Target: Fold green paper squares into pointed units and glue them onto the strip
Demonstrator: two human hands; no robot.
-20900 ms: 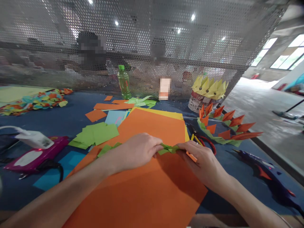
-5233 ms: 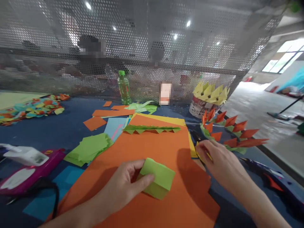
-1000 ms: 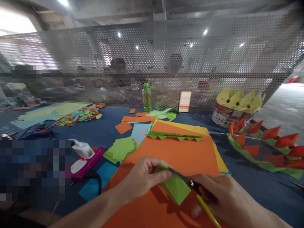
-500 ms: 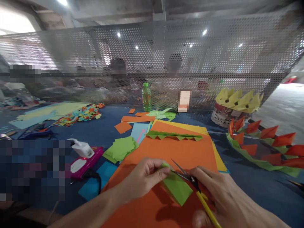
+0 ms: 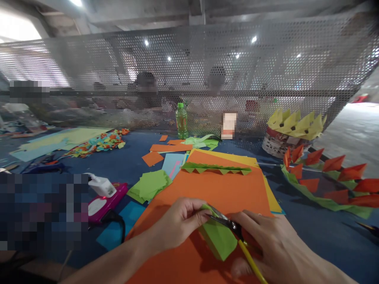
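My left hand (image 5: 177, 225) pinches the top edge of a folded light green paper (image 5: 218, 238) just above a big orange sheet (image 5: 219, 189). My right hand (image 5: 268, 246) grips yellow-handled scissors (image 5: 233, 232), whose closed blades lie across the green paper's upper corner beside my left thumb. Farther back on the orange sheet lies a green folded zigzag strip (image 5: 216, 168).
A stack of green paper squares (image 5: 149, 184) lies left of the orange sheet, beside a pink device (image 5: 103, 199) with a white charger. A green and orange spiked garland (image 5: 325, 181) and a yellow paper crown (image 5: 293, 126) lie right. A green bottle (image 5: 181, 120) stands by the mesh screen.
The scissor blades were apart half a second ago and are now closed on the green paper's upper corner. My left hand keeps its pinch on the paper in nearly the same place.
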